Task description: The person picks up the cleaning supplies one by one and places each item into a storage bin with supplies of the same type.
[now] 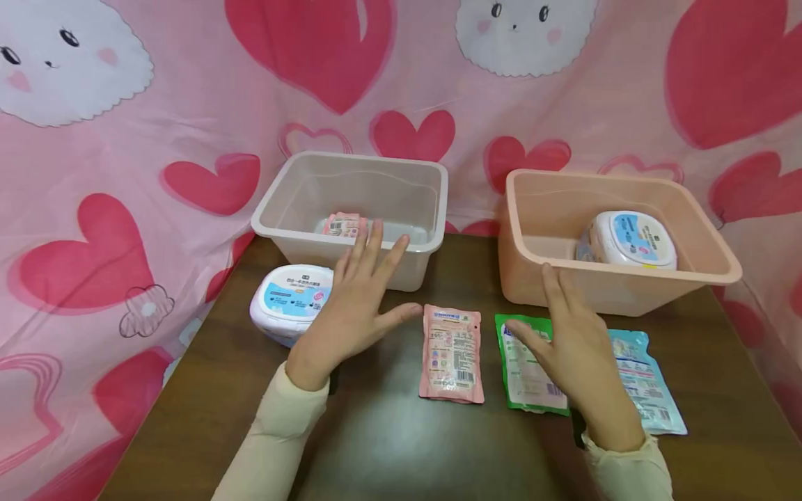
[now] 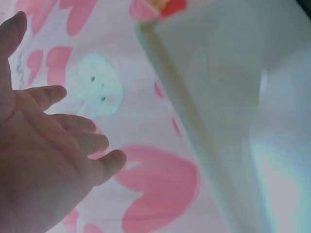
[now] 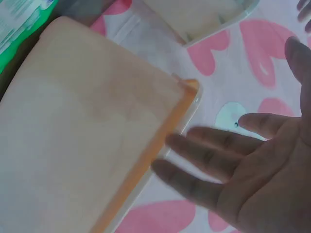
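Note:
My left hand (image 1: 351, 316) is held above the table with its fingers spread and nothing in it, overlapping the front of the white bin (image 1: 282, 234) in the head view. Beside it stands a white-lidded tub (image 1: 290, 296) with a blue label. Fingers straight, my empty right hand (image 1: 579, 348) hovers before the peach bin (image 1: 633, 285), fingertips right at its rim in the head view. Below that hand lie a green-edged pouch (image 1: 523, 376) and a light-blue pouch (image 1: 648, 390), each partly hidden. Between the hands a pink pouch (image 1: 451, 355) lies flat.
Inside the white bin is a pink packet (image 1: 343, 224). A second white-lidded tub (image 1: 635, 240) sits in the peach bin's right part. Both bins stand at the back of the brown table (image 1: 376, 445), against a pink heart-patterned cloth (image 1: 207, 90).

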Demonstrator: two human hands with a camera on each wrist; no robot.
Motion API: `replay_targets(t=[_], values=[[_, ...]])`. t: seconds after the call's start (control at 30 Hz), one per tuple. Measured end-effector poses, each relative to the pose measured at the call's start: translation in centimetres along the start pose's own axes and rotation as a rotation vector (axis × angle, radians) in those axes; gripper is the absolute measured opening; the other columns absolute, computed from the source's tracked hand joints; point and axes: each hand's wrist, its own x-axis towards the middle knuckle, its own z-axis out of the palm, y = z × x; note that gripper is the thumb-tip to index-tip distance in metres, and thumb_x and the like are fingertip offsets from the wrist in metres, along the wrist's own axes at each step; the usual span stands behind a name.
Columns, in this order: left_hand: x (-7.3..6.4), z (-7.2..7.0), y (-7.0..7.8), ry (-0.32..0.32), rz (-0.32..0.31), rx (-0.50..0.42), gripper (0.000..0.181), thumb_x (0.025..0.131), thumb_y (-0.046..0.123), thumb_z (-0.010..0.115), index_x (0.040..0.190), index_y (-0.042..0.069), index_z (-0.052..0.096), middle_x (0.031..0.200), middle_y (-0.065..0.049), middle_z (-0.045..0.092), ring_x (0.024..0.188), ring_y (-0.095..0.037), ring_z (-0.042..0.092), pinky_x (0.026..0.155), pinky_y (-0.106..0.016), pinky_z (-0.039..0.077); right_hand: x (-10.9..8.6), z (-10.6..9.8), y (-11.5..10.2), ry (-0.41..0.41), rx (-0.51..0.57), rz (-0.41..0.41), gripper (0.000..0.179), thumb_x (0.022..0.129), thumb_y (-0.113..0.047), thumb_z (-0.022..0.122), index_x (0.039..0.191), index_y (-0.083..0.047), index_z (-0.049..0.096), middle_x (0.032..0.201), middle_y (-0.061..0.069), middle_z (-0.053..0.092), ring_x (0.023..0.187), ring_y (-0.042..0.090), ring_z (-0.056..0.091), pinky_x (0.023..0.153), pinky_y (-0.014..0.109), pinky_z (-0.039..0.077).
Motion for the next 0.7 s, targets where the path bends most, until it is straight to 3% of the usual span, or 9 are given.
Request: replay_targets(t=[0.13,0.3,0.5,0.7], values=[[-1.0,-2.3,-1.3,0.039,0.047,-0.019,0.099,0.09,0.047,0.074,0.164,0.021,0.014,0.169,-0.008,-0.009,0.153,-0.03,-0.01,0.117,-0.064,0.007,-1.0,-1.0,1.5,0.013,0.019,-0.012,0.088,0.098,-0.051,0.063,0.164,-0.018,0.014,0.155,0.03,0.034,0.135,0.055,0.036,0.098,0.076,0.031],[-1.2,-4.6,-3.1,0.042,0.073,-0.034,0.097,0.09,0.041,0.075,0.164,0.018,0.017,0.169,-0.009,-0.003,0.154,-0.03,-0.003,0.117,-0.064,0.009,-2.4,-1.7,3.9,0.069,0.027,-0.02,0.07,0.1,-0.041,0.063,0.158,-0.012,0.036,0.15,0.027,0.043,0.131,0.054,0.042,0.094,0.076,0.033],[-1.6,-6.7,-6.2,-0.02,-0.017,-0.053,0.095,0.09,0.038,0.075,0.164,0.021,0.018,0.169,-0.009,-0.002,0.153,-0.032,0.0,0.114,-0.069,0.007,-4.1,-1.6,7.1,-0.017,0.016,0.046,0.062,0.101,-0.04,0.063,0.148,-0.003,0.047,0.144,0.031,0.045,0.124,0.058,0.044,0.089,0.074,0.034],[-0.6,-8.6,-10.9,-0.007,-0.102,-0.116,0.087,0.093,0.03,0.073,0.163,0.019,0.022,0.169,-0.012,0.005,0.153,-0.034,0.004,0.112,-0.074,0.01,-3.9,-2.3,12.0,-0.174,-0.1,0.15,0.067,0.102,-0.046,0.057,0.145,0.003,0.046,0.139,0.04,0.044,0.12,0.065,0.041,0.087,0.079,0.034]])
